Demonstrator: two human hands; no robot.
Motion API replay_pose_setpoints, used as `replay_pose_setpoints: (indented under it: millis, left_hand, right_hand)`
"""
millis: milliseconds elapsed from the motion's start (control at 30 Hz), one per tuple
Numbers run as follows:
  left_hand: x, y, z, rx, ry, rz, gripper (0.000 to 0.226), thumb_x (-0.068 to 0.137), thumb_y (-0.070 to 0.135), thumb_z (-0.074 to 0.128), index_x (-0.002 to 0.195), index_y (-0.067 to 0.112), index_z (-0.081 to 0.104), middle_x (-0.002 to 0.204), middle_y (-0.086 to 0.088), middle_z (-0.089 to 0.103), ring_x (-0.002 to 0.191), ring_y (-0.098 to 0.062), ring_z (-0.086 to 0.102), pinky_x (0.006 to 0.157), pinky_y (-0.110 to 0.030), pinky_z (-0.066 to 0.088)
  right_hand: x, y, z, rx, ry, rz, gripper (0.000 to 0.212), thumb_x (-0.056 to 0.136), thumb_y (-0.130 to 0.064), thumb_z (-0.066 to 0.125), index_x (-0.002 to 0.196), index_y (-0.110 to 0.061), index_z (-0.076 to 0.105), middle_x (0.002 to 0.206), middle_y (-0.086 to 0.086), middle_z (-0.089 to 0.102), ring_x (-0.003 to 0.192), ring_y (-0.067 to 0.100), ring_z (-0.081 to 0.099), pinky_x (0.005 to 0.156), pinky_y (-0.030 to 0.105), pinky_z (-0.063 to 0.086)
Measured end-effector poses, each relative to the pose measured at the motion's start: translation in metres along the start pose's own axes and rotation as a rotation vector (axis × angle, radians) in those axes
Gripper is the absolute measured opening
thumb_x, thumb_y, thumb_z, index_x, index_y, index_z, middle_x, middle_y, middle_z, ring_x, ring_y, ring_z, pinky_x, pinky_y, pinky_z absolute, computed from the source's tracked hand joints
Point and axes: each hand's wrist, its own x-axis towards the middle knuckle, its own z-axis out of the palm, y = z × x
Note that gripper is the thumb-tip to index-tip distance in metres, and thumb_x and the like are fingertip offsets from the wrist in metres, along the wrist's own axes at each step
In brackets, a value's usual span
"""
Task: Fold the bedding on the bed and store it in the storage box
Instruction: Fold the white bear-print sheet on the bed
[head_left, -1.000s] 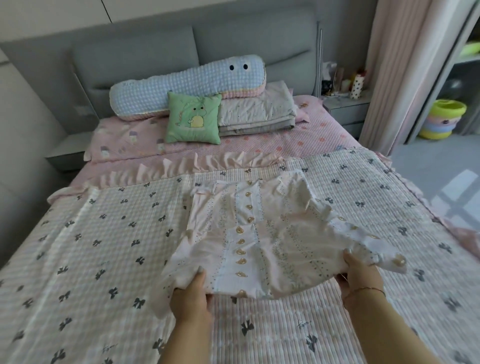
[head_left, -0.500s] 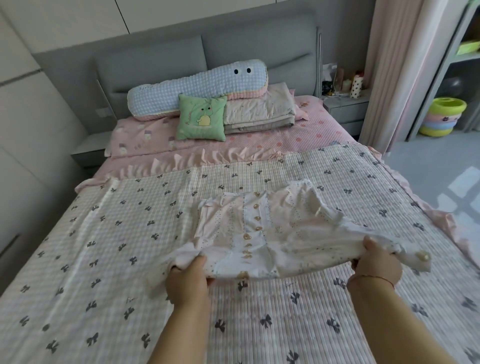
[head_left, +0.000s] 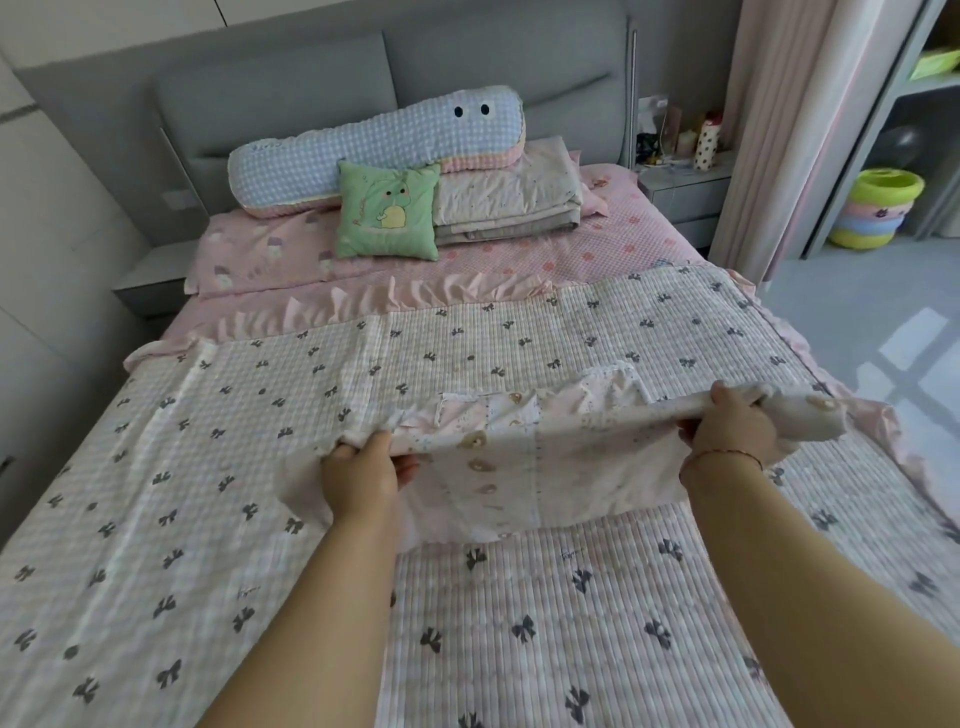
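- Pillowcase (head_left: 540, 457), pale pink-white with small print and a row of bear-shaped buttons, held up just above the bed at centre right of the frame; lower part hangs toward the quilt.
- Left hand (head_left: 358, 475) grips its left upper edge, fingers curled under the cloth, thumb on top.
- Right hand (head_left: 730, 426) grips the right upper edge, fingers closed round a bunched fold; thin red cord at the wrist.
- Cloth stretched fairly taut between the two hands; right end trails past the right hand.
- Quilt (head_left: 260, 467), cream check with dark bows, spread flat over the lower bed.
- Upper frame: long blue bolster (head_left: 374, 150) with two eyes against the grey headboard (head_left: 493, 62); green cushion (head_left: 387, 210) leaning on it; folded grey blanket (head_left: 506, 202) just beside the cushion.
- Upper right: nightstand (head_left: 685, 189), pink curtain (head_left: 779, 130), stacked coloured basins (head_left: 878, 208) on the floor.
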Motion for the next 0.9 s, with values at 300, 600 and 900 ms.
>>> replay_pose_setpoints:
  millis: [300,600,900]
  left_hand:
    - [0.125,-0.023,0.063,0.145,-0.063,-0.06,0.012,0.092,0.01,0.057,0.083,0.006,0.063,0.077,-0.013,0.069,0.063,-0.022,0.069,0.058,-0.032,0.057]
    - [0.269,-0.052,0.145,0.243,-0.017,-0.027,0.014,0.088,0.004,0.059,0.075,0.009,0.058,0.078,-0.01,0.07,0.075,-0.021,0.072,0.077,-0.032,0.059]
    - [0.173,-0.237,0.132,1.23,-0.625,0.646,0.049,0.096,0.035,0.037,0.141,0.02,0.044,0.152,0.0,0.037,0.141,-0.022,0.032,0.116,-0.038,0.021]
  right_hand:
    - [0.112,0.027,0.077,-0.28,-0.141,-0.047,0.035,0.093,-0.014,0.051,0.123,0.004,0.054,0.119,0.023,0.061,0.066,0.019,0.058,0.062,0.031,0.05]
    - [0.237,0.073,0.158,-0.726,-0.13,-0.151,0.04,0.095,-0.019,0.052,0.134,-0.008,0.048,0.135,0.017,0.051,0.119,0.032,0.054,0.092,0.037,0.046]
    - [0.215,0.238,0.092,-1.192,-0.502,-0.428,0.026,0.094,-0.026,0.05,0.119,-0.027,0.06,0.137,-0.002,0.051,0.125,0.023,0.051,0.105,0.035,0.038]
